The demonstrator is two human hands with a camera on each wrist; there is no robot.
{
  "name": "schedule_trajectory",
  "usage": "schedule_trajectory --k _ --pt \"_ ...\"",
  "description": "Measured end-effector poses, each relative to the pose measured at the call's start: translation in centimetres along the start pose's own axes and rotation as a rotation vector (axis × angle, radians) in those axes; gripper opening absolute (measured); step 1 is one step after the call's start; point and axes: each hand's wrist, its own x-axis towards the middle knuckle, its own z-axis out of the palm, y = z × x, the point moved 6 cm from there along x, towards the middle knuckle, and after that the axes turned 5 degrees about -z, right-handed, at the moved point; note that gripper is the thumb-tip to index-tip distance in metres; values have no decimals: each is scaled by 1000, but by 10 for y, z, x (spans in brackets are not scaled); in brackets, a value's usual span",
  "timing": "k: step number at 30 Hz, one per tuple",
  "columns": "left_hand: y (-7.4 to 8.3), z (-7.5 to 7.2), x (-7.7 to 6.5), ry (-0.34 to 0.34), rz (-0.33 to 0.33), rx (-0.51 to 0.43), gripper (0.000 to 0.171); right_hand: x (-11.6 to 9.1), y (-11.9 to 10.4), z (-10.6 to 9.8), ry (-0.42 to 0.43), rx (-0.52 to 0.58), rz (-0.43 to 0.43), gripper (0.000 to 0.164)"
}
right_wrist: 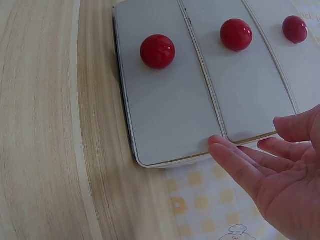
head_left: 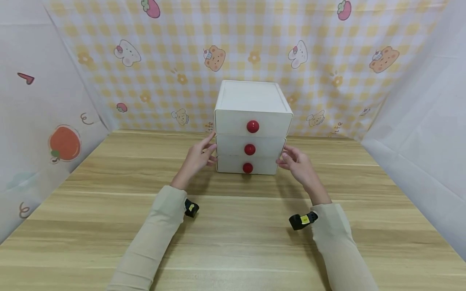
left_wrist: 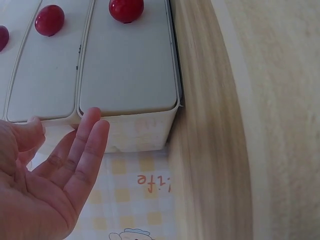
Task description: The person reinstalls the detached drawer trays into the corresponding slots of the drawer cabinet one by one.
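A white three-drawer storage box (head_left: 253, 96) stands on the wooden table, each drawer front bearing one round red knob (head_left: 253, 126). All three drawers look closed. My left hand (head_left: 196, 157) is at the box's left side, with loosely extended fingers along the lower and middle drawers. On the opposite side my right hand (head_left: 297, 165) has its fingertips close against the right edge. In the left wrist view, the fingers (left_wrist: 85, 165) reach the side wall near a seam between drawers. The right wrist view has a fingertip (right_wrist: 216, 141) at the box's edge. Neither hand curls round anything.
Wooden table (head_left: 233, 242) extends in front of and beside the box. Behind it hangs a yellow checked cloth (head_left: 255, 40) with cartoon animals. White cloth walls (head_left: 36, 105) border the left and right. A black wrist camera (head_left: 191, 207) sits at each beige sleeve cuff.
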Motion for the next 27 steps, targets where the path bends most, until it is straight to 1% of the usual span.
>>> schedule_trajectory --k 8,15,20,27 --pt "-1 -1 -1 -8 -3 -3 50 0 0 1 -11 -5 7 46" --pt "-1 -2 -3 -5 9 7 50 1 -1 2 -17 -13 11 46" --pt "0 -3 -4 2 -1 16 49 0 -2 0 -27 -28 10 47" --pt "6 -5 -10 -6 4 45 47 -4 -9 -5 -23 -71 -7 48"
